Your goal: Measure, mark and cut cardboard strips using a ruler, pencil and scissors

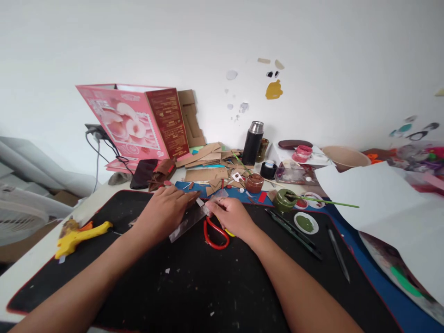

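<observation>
A clear plastic bag or sheet lies slantwise on the black mat between both hands. My left hand rests palm down over its left side, fingers stretched forward; what is under the palm is hidden. My right hand is closed, thumb and forefinger pinching the plastic near its upper right part. A small white piece shows at the plastic between the hands. Just below my right hand lie scissors with a red handle loop, their blades hidden. A bit of yellow shows under the same hand.
A yellow glue gun lies at left. Cardboard scraps, a black thermos and a brown paint jar stand behind the mat. At right are a green paint jar, a lid with green paint and pens.
</observation>
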`<move>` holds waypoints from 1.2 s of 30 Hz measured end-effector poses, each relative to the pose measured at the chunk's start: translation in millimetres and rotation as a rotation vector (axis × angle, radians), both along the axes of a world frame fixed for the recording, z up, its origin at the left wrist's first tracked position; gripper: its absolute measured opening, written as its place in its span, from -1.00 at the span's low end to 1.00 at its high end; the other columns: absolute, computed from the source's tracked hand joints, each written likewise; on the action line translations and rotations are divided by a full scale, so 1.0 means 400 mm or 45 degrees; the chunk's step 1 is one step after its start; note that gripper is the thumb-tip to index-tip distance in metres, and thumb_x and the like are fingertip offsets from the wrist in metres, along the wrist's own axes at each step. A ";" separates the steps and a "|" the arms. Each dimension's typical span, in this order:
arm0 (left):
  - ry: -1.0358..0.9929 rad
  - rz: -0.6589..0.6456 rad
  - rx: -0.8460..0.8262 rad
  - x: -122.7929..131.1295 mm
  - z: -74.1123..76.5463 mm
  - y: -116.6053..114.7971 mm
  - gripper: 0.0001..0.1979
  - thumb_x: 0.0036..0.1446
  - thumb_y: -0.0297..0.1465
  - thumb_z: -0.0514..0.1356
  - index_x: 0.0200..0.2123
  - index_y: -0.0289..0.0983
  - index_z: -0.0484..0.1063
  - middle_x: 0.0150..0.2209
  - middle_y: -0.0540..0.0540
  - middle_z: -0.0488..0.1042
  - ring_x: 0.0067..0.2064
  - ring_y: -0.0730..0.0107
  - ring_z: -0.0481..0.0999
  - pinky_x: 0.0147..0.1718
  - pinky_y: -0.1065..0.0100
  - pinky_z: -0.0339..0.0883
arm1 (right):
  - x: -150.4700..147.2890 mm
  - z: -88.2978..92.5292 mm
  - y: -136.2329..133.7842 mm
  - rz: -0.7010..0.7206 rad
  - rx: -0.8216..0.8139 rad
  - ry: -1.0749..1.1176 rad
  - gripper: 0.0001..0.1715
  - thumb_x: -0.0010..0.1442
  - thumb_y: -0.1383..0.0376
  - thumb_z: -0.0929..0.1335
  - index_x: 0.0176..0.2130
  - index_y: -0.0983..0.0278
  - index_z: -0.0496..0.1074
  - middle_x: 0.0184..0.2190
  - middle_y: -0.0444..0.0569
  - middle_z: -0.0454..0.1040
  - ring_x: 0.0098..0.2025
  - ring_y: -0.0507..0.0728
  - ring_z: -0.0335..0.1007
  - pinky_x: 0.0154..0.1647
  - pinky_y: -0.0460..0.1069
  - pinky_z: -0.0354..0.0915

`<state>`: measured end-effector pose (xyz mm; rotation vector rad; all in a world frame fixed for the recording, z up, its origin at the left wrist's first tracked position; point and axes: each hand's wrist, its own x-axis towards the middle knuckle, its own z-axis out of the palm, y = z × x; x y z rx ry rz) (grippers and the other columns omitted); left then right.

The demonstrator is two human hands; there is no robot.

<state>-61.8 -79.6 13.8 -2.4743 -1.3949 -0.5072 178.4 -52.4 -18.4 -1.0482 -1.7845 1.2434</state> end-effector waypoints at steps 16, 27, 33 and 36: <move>-0.080 0.057 -0.255 -0.068 -0.033 -0.024 -0.76 0.37 -0.47 0.18 -0.05 -0.16 0.64 -0.09 -0.16 0.73 -0.06 0.06 0.68 -0.05 0.12 0.49 | 0.003 -0.001 -0.001 -0.011 0.103 -0.072 -0.45 0.45 -0.10 0.36 -0.41 0.19 0.56 -0.70 -0.17 0.37 -0.63 0.10 0.32 -0.53 -0.04 0.08; 0.170 0.401 -0.288 -0.026 0.020 0.094 -0.72 0.43 -0.40 0.10 -0.08 -0.24 0.64 -0.07 -0.26 0.70 -0.01 0.01 0.68 -0.04 0.17 0.46 | 0.008 0.012 0.000 0.003 0.108 -0.320 -0.47 0.50 -0.06 0.33 -0.35 0.22 0.53 -0.63 -0.14 0.43 -0.53 0.13 0.41 -0.42 -0.02 0.14; 0.163 0.462 -0.248 0.017 0.019 0.168 -0.68 0.43 -0.46 0.06 -0.02 -0.30 0.62 -0.05 -0.32 0.66 0.04 -0.02 0.65 0.03 0.14 0.48 | 0.006 0.020 0.000 -0.003 0.149 -0.381 -0.48 0.50 -0.04 0.34 -0.36 0.24 0.53 -0.57 -0.10 0.49 -0.49 0.12 0.42 -0.39 -0.02 0.09; 0.045 0.334 -0.172 0.025 0.028 0.147 -0.63 0.44 -0.34 0.12 0.18 -0.28 0.57 0.10 -0.35 0.62 0.17 -0.10 0.58 0.20 0.02 0.42 | 0.004 0.024 -0.002 -0.005 0.184 -0.391 -0.45 0.50 -0.03 0.35 -0.42 0.24 0.47 -0.55 -0.10 0.49 -0.45 0.12 0.42 -0.36 -0.01 0.10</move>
